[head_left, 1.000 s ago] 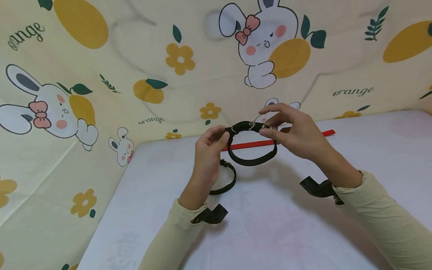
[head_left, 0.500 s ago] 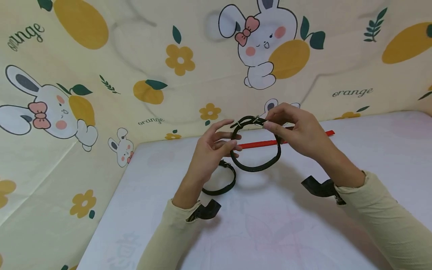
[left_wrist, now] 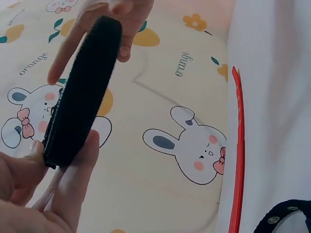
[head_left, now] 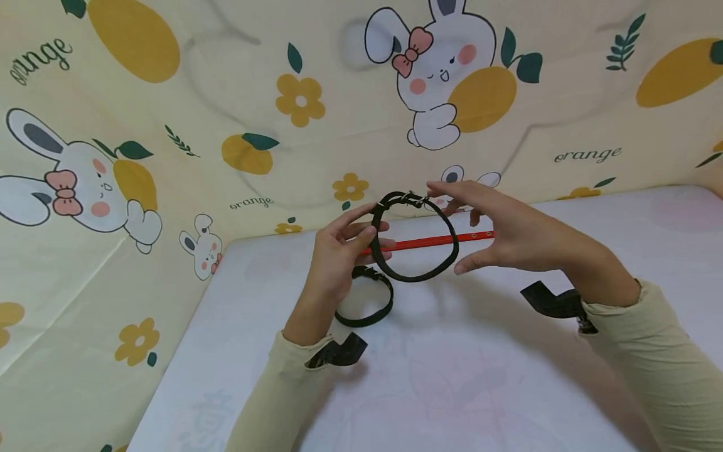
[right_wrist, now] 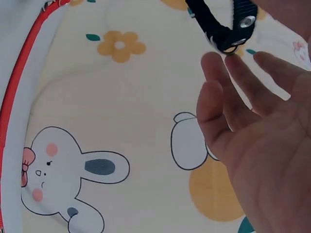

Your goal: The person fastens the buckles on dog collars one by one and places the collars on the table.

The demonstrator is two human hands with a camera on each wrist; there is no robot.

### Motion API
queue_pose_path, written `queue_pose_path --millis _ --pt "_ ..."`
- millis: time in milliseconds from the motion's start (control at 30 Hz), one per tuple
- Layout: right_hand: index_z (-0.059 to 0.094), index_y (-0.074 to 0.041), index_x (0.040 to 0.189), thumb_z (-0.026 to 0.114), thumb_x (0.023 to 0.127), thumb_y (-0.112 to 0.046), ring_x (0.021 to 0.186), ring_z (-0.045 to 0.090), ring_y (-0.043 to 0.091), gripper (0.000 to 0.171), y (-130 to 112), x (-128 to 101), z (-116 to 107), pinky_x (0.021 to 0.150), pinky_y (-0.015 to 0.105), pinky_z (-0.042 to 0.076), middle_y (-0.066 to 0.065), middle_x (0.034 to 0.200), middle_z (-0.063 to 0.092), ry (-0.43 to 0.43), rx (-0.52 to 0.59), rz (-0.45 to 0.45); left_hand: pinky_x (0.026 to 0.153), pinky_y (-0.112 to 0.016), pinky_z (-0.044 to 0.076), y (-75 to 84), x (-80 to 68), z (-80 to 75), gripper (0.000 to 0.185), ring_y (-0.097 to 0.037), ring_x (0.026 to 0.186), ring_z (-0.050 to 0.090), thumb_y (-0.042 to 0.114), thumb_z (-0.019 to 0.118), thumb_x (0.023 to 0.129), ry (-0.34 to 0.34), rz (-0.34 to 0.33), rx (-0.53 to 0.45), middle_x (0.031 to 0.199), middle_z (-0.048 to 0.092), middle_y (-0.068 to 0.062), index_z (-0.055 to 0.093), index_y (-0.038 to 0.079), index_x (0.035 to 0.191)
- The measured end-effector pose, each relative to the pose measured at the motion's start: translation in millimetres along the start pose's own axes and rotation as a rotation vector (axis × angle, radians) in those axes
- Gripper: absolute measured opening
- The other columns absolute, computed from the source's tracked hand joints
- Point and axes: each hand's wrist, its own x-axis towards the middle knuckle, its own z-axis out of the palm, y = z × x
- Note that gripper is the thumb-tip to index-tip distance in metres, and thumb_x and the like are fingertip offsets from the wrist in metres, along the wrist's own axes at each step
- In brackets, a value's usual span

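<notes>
The collar [left_wrist: 86, 94] is hanging in the air above the desk [head_left: 429, 383], forming a closed loop with its buckle [head_left: 418, 201] sitting at 12 o'clock in the head view. The left hand [head_left: 336, 260] is gripping it at 9 o'clock, thumb and fingers pinching the band. The right hand [head_left: 516, 233] is holding nothing: half a second ago it was pinching the strap beside the buckle, but now its thumb is standing well apart at 4 o'clock, and its fingers are reaching toward 1 o'clock. Whether a fingertip is touching the buckle, the pictures are not clearly showing. With that pinch gone, the left hand seems to be carrying most or all of the weight, and the loop is sitting slightly farther toward 9 o'clock. Beyond the loop, the red strap [head_left: 423, 242] is showing through it, its 3 o'clock end disappearing behind the right hand. A second collar [head_left: 364, 323] is lying on the desk between 7 and 8 o'clock. The patterned cloth [head_left: 316, 150] is hanging beyond everything, toward 12 o'clock.
</notes>
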Motion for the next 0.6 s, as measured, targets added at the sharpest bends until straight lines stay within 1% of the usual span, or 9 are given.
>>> queue_pose_path --millis 100,200,267,367,433,500,567,600 --pt "0.028 -0.035 0.156 0.092 0.069 -0.02 0.123 0.053 0.018 0.109 1 -1 -1 0.085 0.043 0.048 0.0 0.151 0.044 0.001 -0.015 -0.02 0.08 -0.046 0.06 0.5 0.6 2.0 0.04 -0.023 0.078 0.077 0.002 0.059 0.097 0.003 -0.023 -0.017 0.113 0.071 -0.02 0.064 0.02 0.132" --pt "0.029 -0.034 0.156 0.09 0.072 -0.021 0.122 0.053 0.018 0.105 2 -2 0 0.084 0.04 0.048 0.0 0.151 0.043 0.01 -0.021 -0.016 0.081 -0.042 0.06 1.2 0.9 0.6 0.04 -0.024 0.08 0.077 0.004 0.06 0.097 -0.007 -0.025 0.006 0.116 0.071 -0.02 0.064 0.022 0.133" --pt "0.032 -0.033 0.155 0.09 0.072 -0.021 0.121 0.053 0.018 0.102 2 -2 0 0.082 0.039 0.047 0.001 0.149 0.043 0.01 -0.022 0.001 0.083 -0.041 0.06 2.1 1.2 -1.2 0.04 -0.024 0.082 0.077 0.006 0.061 0.097 -0.028 -0.017 0.034 0.116 0.071 -0.019 0.064 0.022 0.134" --pt "0.039 -0.03 0.153 0.09 0.072 -0.022 0.12 0.051 0.02 0.096 2 -3 0 0.083 0.041 0.047 0.002 0.146 0.044 0.001 -0.025 0.033 0.088 -0.045 0.058 3.4 1.6 -4.6 0.041 -0.022 0.084 0.076 0.007 0.061 0.097 -0.081 -0.01 0.076 0.118 0.071 -0.018 0.063 0.022 0.136" --pt "0.043 -0.028 0.15 0.09 0.073 -0.023 0.119 0.05 0.021 0.091 3 -4 0 0.086 0.044 0.048 0.001 0.147 0.044 -0.007 -0.026 0.042 0.091 -0.05 0.056 3.6 1.9 -7.5 0.043 -0.02 0.085 0.076 0.006 0.06 0.097 -0.124 -0.011 0.097 0.119 0.07 -0.017 0.062 0.021 0.137" --pt "0.044 -0.026 0.149 0.089 0.073 -0.024 0.125 0.049 0.024 0.088 4 -4 0 0.093 0.05 0.048 0.002 0.149 0.044 -0.015 -0.029 0.036 0.093 -0.053 0.054 3.7 2.4 -10.3 0.044 -0.019 0.088 0.076 0.005 0.059 0.098 -0.171 -0.008 0.108 0.122 0.068 -0.018 0.059 0.019 0.139" --pt "0.045 -0.025 0.149 0.089 0.074 -0.025 0.129 0.048 0.024 0.087 6 -4 -1 0.099 0.053 0.046 0.0 0.15 0.045 -0.02 -0.037 0.033 0.094 -0.051 0.054 3.6 3.5 -13.6 0.045 -0.018 0.091 0.075 0.004 0.057 0.099 -0.221 -0.002 0.12 0.126 0.067 -0.019 0.057 0.018 0.142" --pt "0.045 -0.025 0.149 0.089 0.074 -0.026 0.131 0.047 0.024 0.087 6 -3 -1 0.101 0.054 0.045 -0.001 0.15 0.046 -0.022 -0.042 0.032 0.095 -0.049 0.055 3.8 4.1 -15.3 0.047 -0.018 0.093 0.075 0.003 0.057 0.099 -0.246 -0.001 0.132 0.128 0.066 -0.019 0.056 0.018 0.143"
